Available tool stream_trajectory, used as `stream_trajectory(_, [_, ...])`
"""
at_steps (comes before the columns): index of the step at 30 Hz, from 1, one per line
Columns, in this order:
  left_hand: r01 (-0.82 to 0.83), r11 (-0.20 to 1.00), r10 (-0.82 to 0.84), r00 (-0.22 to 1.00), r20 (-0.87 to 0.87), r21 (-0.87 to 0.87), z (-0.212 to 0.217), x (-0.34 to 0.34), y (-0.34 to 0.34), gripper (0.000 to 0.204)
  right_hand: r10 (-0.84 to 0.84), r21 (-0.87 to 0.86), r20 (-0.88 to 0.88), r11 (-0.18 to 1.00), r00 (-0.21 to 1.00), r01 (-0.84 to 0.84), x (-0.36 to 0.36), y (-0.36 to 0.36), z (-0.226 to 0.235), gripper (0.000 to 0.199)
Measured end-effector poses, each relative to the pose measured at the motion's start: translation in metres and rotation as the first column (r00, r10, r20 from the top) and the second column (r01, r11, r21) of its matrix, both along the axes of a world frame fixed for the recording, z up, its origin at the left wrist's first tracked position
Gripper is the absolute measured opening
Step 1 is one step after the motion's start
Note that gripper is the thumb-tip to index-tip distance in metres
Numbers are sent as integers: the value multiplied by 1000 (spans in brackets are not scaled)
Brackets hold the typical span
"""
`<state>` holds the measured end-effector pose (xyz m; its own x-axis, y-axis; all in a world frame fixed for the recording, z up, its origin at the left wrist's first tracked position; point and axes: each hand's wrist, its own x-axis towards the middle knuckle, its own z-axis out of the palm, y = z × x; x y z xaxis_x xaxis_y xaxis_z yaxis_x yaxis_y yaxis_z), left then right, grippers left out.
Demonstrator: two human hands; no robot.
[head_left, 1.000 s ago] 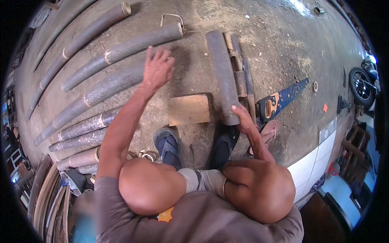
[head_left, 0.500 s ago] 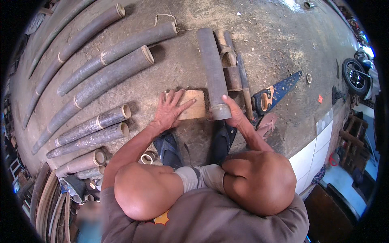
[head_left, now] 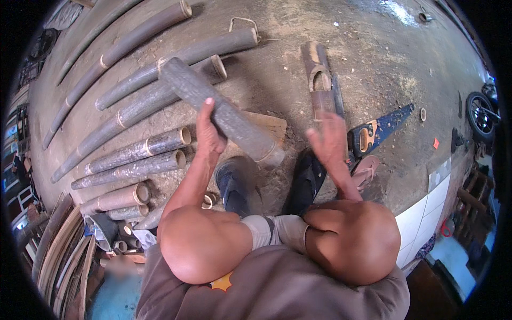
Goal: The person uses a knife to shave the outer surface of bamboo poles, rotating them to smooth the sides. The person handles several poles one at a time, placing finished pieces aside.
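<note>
My left hand (head_left: pixel 211 130) is closed round a grey bamboo tube (head_left: pixel 224 112), thumb along its upper side. The tube slants from upper left to lower right, above a flat wooden block (head_left: pixel 274 126) that it partly hides. Smeared by motion, my right hand (head_left: pixel 329 138) is empty with thumb and fingers apart. Just beyond its fingers lies a brown bamboo piece (head_left: pixel 322 101) with an oval opening cut in its side. A thin dark length (head_left: pixel 337 93) lies along that piece's right side. Right of my right hand rests a handsaw (head_left: pixel 381 129) with a blue blade.
Several long bamboo poles (head_left: pixel 128 114) lie on the floor to the left, with shorter tubes (head_left: pixel 140 149) nearer me. Split bamboo strips (head_left: pixel 53 245) are stacked at lower left. A pink sandal (head_left: pixel 366 173) sits by my right foot. A wheel (head_left: pixel 482 114) stands at far right.
The bamboo tube has passed from my right hand to my left and swung leftward, tilting. My left hand has left the wooden block. My right hand has let go of the tube.
</note>
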<state>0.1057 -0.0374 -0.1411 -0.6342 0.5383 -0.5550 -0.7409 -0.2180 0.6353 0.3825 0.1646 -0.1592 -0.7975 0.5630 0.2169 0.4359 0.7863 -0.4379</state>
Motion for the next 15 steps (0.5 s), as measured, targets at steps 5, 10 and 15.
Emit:
stream_trajectory(5, [-183,983,185,974,-132,29,1,-21,-32,63,-378,91,307,925,873,369,75,16,-31,62])
stream_trajectory(10, [-351,936,344,926,-156,-13,25,-20,-41,63,-527,-379,192,739,828,558,74,15,-43,51])
stream_trajectory(15, [-307,949,315,912,-261,75,29,-23,-55,65,-285,-800,153,526,946,288,54,-40,-31,29])
